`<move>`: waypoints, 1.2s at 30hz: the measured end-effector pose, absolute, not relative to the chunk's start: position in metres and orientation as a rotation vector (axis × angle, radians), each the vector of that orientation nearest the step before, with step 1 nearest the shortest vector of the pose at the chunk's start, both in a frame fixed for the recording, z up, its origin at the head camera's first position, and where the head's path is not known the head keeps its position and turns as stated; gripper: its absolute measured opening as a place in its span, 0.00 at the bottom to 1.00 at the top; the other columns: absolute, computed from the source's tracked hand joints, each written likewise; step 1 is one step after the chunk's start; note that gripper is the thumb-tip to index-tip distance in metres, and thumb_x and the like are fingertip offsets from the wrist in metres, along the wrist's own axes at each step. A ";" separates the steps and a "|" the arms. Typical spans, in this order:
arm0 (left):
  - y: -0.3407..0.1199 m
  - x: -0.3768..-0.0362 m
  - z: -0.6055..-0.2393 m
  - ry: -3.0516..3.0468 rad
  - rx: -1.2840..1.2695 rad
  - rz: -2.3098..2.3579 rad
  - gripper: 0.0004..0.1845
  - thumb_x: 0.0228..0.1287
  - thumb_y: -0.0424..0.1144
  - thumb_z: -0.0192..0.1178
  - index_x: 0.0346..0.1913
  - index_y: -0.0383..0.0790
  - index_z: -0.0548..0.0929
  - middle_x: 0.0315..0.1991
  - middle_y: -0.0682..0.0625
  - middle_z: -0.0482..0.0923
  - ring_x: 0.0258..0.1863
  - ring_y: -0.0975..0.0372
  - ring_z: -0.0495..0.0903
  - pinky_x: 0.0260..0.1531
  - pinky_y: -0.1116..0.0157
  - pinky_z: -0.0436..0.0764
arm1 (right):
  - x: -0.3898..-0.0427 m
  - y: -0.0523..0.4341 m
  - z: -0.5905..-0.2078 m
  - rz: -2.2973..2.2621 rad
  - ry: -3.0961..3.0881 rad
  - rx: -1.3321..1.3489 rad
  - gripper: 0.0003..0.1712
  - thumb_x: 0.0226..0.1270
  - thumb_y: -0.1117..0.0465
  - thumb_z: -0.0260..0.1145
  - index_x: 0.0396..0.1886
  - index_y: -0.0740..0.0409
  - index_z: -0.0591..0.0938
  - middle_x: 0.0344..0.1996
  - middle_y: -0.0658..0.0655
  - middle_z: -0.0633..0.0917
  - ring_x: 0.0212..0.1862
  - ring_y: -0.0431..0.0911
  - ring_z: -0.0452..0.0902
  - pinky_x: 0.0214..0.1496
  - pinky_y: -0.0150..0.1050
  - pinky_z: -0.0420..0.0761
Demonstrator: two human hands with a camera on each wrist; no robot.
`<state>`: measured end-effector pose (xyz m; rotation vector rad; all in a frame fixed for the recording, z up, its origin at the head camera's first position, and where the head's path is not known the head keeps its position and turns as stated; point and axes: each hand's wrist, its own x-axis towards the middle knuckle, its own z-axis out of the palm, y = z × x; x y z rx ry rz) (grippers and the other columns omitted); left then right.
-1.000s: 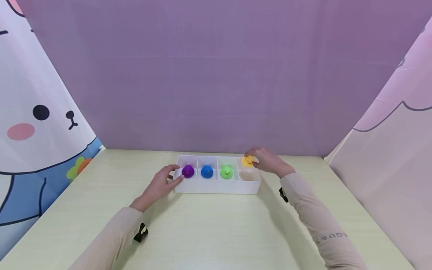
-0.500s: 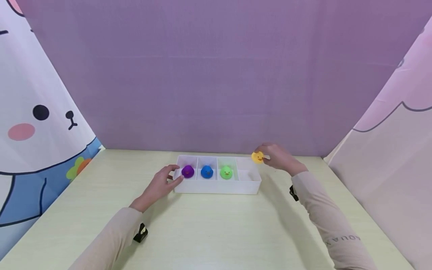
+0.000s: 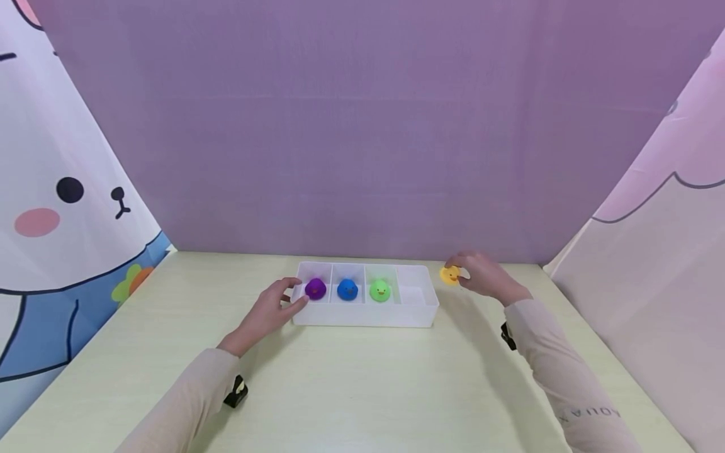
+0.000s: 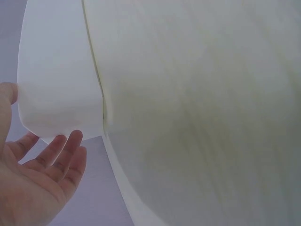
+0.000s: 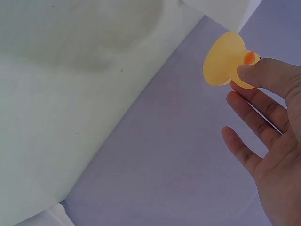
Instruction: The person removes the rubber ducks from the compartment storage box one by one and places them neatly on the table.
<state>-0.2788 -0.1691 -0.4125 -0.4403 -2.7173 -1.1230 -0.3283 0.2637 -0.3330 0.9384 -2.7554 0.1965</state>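
A white four-compartment tray sits on the table. From the left, its first three compartments hold a purple duck, a blue duck and a green duck; the rightmost compartment is empty. My right hand pinches a yellow duck just right of the tray, above the table. In the right wrist view the yellow duck shows its flat underside, held by thumb and fingertips. My left hand rests with straight fingers against the tray's left end, where its fingers touch the white tray wall.
The pale green table stretches toward me. A purple backdrop stands behind the tray. Cartoon-printed curtains hang at the left and right sides.
My right hand has carried the yellow duck from above the tray's rightmost compartment to the right, past the tray's end, and slightly lower. The left hand has stayed at the tray.
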 end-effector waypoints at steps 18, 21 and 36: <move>-0.169 -0.277 -0.410 -2.728 -0.435 -1.129 0.29 0.61 0.51 0.57 0.59 0.36 0.69 0.57 0.38 0.70 0.42 0.52 0.78 0.38 0.61 0.81 | -0.322 0.277 -0.373 0.215 -2.844 0.889 0.19 0.47 0.73 0.68 0.43 0.60 0.81 0.40 0.57 0.83 0.44 0.53 0.77 0.47 0.49 0.77; -0.169 -0.277 -0.410 -2.731 -0.428 -1.129 0.29 0.62 0.51 0.57 0.60 0.36 0.69 0.57 0.39 0.70 0.42 0.51 0.78 0.38 0.60 0.81 | -0.320 0.276 -0.378 0.224 -2.851 0.898 0.19 0.47 0.74 0.68 0.42 0.60 0.81 0.41 0.57 0.83 0.45 0.53 0.77 0.47 0.49 0.78; -0.169 -0.277 -0.410 -2.735 -0.426 -1.118 0.28 0.62 0.51 0.56 0.60 0.36 0.68 0.58 0.38 0.70 0.42 0.51 0.78 0.38 0.60 0.81 | -0.316 0.273 -0.391 0.250 -2.867 0.900 0.17 0.47 0.74 0.67 0.40 0.59 0.82 0.38 0.56 0.83 0.43 0.52 0.77 0.45 0.48 0.78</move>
